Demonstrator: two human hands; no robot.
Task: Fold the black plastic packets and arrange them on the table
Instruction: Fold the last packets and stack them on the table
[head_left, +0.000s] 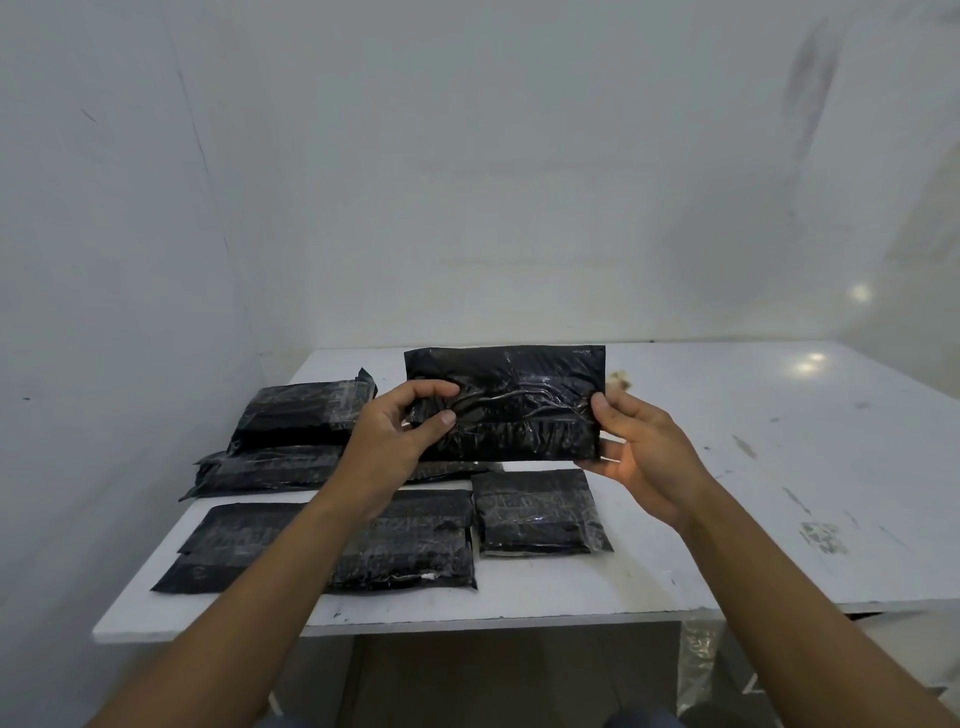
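I hold a wide black plastic packet (519, 400) up above the white table (727, 467). My left hand (400, 436) pinches its left edge and my right hand (639, 447) grips its right edge. Below it a folded packet (537, 512) lies flat. To its left lie another folded packet (410, 545) and a flat unfolded one (218, 545), partly hidden by my left forearm. At the back left sits a stack of black packets (296, 421).
White walls close in behind and to the left of the table. Its right half (779, 441) shows only stains and scuffs. A small brownish scrap (621, 381) lies behind the held packet. Clear plastic wrap (696, 670) hangs under the front edge.
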